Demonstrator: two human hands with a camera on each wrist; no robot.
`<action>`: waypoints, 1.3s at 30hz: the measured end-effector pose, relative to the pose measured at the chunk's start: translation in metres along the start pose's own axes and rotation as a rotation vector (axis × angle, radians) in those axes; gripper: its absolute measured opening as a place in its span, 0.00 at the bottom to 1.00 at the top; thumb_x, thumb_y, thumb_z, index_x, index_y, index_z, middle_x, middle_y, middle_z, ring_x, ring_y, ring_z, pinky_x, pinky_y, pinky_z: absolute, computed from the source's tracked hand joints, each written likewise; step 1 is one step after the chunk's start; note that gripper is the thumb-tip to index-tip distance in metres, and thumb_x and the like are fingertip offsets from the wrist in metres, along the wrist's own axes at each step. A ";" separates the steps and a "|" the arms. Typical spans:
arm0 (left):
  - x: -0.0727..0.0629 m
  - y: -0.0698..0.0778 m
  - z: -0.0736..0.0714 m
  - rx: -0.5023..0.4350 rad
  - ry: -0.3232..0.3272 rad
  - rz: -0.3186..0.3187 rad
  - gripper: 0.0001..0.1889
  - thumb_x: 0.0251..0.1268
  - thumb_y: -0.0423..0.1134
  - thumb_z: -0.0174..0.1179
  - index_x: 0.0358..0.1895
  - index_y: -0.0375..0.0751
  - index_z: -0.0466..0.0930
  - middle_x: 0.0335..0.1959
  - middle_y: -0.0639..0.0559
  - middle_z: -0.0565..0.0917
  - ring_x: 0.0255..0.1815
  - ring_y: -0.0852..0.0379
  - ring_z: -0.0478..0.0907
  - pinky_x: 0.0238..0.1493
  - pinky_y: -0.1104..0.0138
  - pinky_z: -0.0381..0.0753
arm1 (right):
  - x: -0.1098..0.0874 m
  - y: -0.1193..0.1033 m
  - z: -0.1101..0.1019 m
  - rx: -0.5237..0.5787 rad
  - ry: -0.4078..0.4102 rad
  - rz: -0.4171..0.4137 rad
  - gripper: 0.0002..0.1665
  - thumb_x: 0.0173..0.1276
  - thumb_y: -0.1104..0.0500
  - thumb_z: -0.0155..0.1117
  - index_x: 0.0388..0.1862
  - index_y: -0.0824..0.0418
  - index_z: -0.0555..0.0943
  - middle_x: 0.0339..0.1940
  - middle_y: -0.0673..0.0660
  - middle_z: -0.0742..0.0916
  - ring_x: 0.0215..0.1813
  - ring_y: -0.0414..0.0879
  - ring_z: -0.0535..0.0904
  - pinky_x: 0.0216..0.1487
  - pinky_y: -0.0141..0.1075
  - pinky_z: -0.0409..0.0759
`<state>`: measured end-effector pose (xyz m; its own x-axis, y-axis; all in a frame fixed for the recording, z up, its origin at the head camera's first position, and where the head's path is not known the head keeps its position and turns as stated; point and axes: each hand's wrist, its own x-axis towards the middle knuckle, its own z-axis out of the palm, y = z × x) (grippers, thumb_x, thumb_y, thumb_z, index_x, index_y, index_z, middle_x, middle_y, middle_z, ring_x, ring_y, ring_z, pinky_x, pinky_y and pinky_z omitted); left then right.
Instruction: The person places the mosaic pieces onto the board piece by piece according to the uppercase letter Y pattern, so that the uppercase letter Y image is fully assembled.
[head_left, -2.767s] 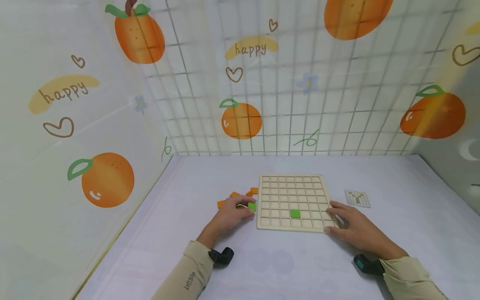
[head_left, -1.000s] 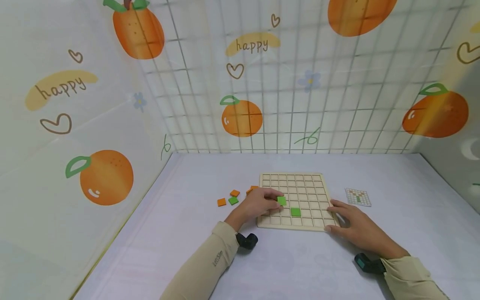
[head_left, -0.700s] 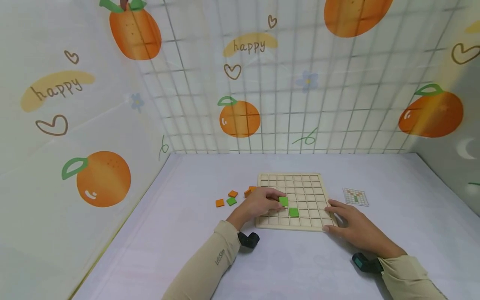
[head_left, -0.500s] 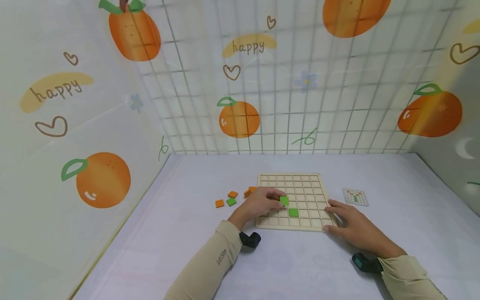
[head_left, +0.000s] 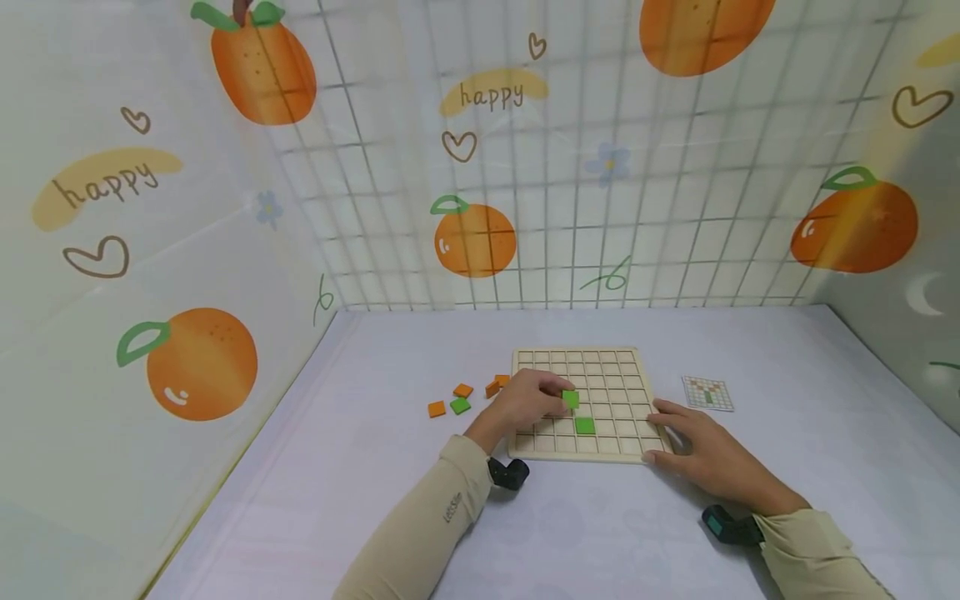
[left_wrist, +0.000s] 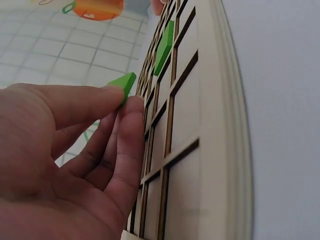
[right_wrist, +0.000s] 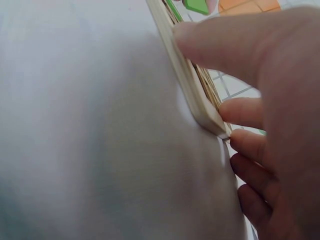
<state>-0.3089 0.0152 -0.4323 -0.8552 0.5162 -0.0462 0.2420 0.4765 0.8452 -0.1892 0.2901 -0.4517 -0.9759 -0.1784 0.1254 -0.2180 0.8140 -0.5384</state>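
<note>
A square wooden grid board (head_left: 588, 456) lies flat on the table. My left hand (head_left: 521, 402) pinches a green square tile (head_left: 571, 398) between thumb and fingers, above the board's cells. In the left wrist view that held tile (left_wrist: 128, 85) tilts, close beside the grid. Another green tile (head_left: 585, 426) sits in a cell in the second row from the front. My right hand (head_left: 708, 450) grips the board's front right corner. In the right wrist view its thumb (right_wrist: 215, 47) lies on the front rim, with fingertips at the right side edge.
Left of the board lie several orange tiles (head_left: 437, 409) and one loose green tile (head_left: 461, 406). To its right is a small card (head_left: 708, 393) printed with a coloured grid pattern. A printed curtain (head_left: 555, 183) encloses the back and sides of the table.
My left hand picked up a green tile beside the board and carried it right, over the cells. In the last half second it shifted only slightly. My right hand stays at the corner.
</note>
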 end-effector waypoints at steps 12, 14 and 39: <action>0.004 0.008 0.009 0.071 0.030 -0.023 0.14 0.61 0.35 0.68 0.48 0.56 0.90 0.36 0.63 0.83 0.39 0.61 0.76 0.41 0.65 0.76 | 0.001 -0.001 -0.001 -0.018 -0.002 -0.002 0.43 0.62 0.36 0.71 0.65 0.66 0.78 0.73 0.69 0.70 0.72 0.71 0.61 0.65 0.68 0.59; 0.006 0.008 0.011 0.085 0.032 -0.014 0.14 0.61 0.36 0.68 0.48 0.56 0.90 0.36 0.64 0.83 0.39 0.62 0.76 0.42 0.65 0.76 | 0.001 -0.001 -0.001 -0.015 -0.004 0.002 0.43 0.62 0.36 0.71 0.65 0.66 0.78 0.74 0.69 0.69 0.72 0.71 0.60 0.65 0.68 0.59; 0.010 0.011 0.022 0.254 0.079 -0.048 0.11 0.61 0.41 0.70 0.45 0.64 0.90 0.34 0.69 0.80 0.38 0.66 0.74 0.40 0.68 0.74 | 0.000 -0.001 -0.003 -0.003 -0.002 -0.029 0.43 0.62 0.38 0.72 0.65 0.66 0.78 0.73 0.69 0.70 0.72 0.72 0.61 0.65 0.68 0.59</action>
<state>-0.3046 0.0418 -0.4353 -0.8990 0.4366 -0.0328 0.2992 0.6672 0.6821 -0.1894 0.2910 -0.4487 -0.9693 -0.2029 0.1392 -0.2460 0.8100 -0.5324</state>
